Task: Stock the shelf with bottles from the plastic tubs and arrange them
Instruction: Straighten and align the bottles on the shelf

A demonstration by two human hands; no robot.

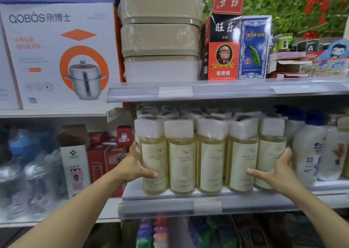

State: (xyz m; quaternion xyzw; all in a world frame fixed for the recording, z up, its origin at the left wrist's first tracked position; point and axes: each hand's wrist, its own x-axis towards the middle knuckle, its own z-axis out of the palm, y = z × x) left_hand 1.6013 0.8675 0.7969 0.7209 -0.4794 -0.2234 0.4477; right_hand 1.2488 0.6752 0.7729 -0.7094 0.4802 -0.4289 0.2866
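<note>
Left hand (134,165), right hand (279,169): fingers seemingly straight, spread, pressing bottle row (209,157) ends on shelf (170,195).

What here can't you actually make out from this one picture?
- Rear rows of the yellow bottles: hidden behind the front row and the shelf above.
- Small label print: too blurred to read.
- Left hand and right hand: fingers reach behind the end bottles.
- Lower shelf items: blurred, cut off by the bottom edge.
</note>
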